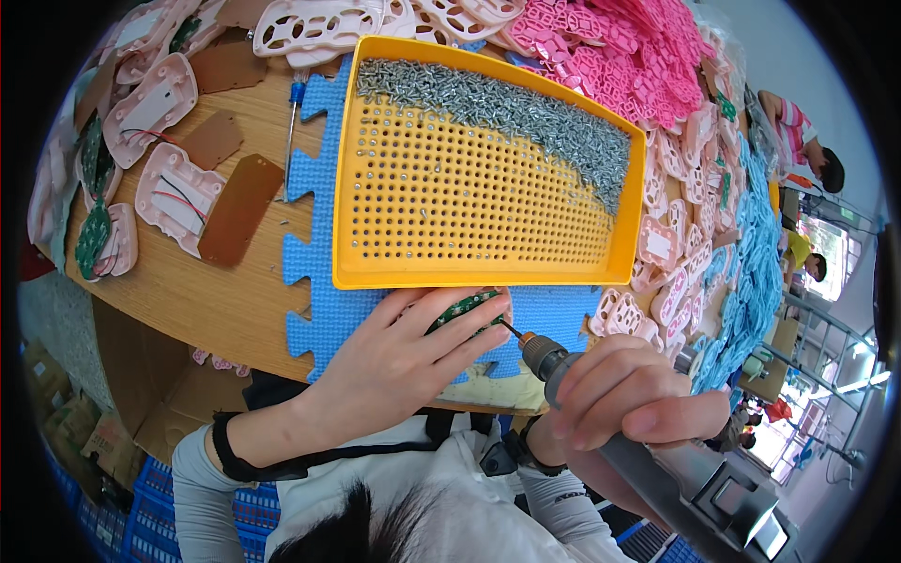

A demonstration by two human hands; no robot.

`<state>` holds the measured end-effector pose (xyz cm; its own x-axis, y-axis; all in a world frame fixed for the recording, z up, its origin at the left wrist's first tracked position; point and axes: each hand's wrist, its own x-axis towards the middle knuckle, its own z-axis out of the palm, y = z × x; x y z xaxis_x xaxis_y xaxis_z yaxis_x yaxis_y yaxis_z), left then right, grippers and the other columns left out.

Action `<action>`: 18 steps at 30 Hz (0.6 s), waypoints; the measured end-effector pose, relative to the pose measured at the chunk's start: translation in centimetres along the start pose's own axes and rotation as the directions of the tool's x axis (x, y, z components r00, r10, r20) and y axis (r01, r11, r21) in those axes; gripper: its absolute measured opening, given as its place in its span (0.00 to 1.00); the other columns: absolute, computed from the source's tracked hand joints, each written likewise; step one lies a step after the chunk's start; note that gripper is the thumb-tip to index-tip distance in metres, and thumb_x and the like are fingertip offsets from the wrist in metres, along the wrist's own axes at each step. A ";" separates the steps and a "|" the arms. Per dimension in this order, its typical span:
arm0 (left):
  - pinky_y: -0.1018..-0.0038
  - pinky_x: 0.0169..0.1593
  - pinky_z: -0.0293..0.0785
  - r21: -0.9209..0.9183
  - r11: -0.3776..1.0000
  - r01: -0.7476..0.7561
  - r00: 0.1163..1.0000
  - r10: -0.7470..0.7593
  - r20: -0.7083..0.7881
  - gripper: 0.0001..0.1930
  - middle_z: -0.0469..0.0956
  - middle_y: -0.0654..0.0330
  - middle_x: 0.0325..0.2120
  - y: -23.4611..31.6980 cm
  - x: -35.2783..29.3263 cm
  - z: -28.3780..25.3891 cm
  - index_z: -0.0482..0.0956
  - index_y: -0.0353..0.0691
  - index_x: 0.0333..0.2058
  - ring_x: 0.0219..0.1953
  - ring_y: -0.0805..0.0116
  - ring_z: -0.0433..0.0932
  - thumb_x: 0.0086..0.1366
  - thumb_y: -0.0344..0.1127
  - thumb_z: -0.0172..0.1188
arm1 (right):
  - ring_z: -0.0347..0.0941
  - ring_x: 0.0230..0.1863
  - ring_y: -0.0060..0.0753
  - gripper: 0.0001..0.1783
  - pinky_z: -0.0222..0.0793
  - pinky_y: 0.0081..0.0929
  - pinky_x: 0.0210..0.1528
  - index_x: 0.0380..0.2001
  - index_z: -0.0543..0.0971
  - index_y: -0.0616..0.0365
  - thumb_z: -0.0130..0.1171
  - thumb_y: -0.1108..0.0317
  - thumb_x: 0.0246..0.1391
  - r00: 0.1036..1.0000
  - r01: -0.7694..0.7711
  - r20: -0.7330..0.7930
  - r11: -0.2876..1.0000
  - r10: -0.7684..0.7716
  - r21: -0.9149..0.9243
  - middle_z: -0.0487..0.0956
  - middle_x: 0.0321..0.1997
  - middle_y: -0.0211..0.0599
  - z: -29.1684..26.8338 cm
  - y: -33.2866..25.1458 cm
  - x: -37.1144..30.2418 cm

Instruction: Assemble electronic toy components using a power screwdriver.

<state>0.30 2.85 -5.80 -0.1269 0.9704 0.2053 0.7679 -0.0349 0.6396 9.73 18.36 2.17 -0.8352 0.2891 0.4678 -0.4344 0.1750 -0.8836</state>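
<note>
Left hand (pixel 399 352), half-curled, steadies green board (pixel 460 310) at yellow tray's (pixel 488 276) six o'clock side. Right hand (pixel 624 394) wraps tightly around power driver (pixel 556 364); bit (pixel 513 330) at board's four o'clock edge, contact unclear. Piece seems unfinished; open pink shells (pixel 158 183), ten o'clock, suggest plenty left.

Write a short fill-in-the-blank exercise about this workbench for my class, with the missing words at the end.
1. The power tool is held in the person's ____ grip.
2. The circuit board under the left grip is coloured ____.
3. The metal screws lie piled in a tray coloured ____.
4. From the person's view, the blue-handled screwdriver lies to the ____ of the tray.

Missing words: right; green; yellow; left.
</note>
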 end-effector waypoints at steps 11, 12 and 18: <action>0.64 0.58 0.60 -0.030 1.000 -0.009 1.000 0.009 -0.004 0.21 0.67 0.61 0.56 -0.1 -0.2 0.1 0.73 0.38 0.49 0.58 0.63 0.63 0.54 0.30 0.52 | 0.72 0.14 0.32 0.25 0.69 0.25 0.19 0.32 0.62 0.58 0.45 0.44 0.58 0.987 0.063 0.156 0.989 -0.042 -0.134 0.75 0.16 0.36 -0.2 -0.1 0.4; 0.64 0.58 0.60 -0.024 1.000 -0.013 1.000 0.013 -0.004 0.21 0.67 0.61 0.56 -0.1 -0.1 0.1 0.73 0.38 0.49 0.58 0.63 0.63 0.54 0.30 0.52 | 0.72 0.14 0.32 0.25 0.69 0.25 0.19 0.32 0.62 0.58 0.45 0.44 0.58 0.987 0.063 0.156 0.989 -0.042 -0.135 0.75 0.16 0.36 -0.3 -0.3 0.3; 0.64 0.57 0.61 -0.010 1.000 -0.002 1.000 0.002 -0.015 0.22 0.68 0.63 0.55 0.0 -0.2 0.1 0.73 0.41 0.49 0.56 0.63 0.64 0.53 0.31 0.52 | 0.75 0.26 0.43 0.10 0.73 0.39 0.29 0.38 0.64 0.63 0.52 0.77 0.55 0.986 -0.080 0.152 0.992 0.064 0.102 0.76 0.29 0.46 -2.2 -1.5 -0.2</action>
<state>0.35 2.69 -5.88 -0.1352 0.9666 0.2178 0.7620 -0.0390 0.6464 11.27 20.17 3.42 -0.9028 0.1531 0.4020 -0.3984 0.0546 -0.9156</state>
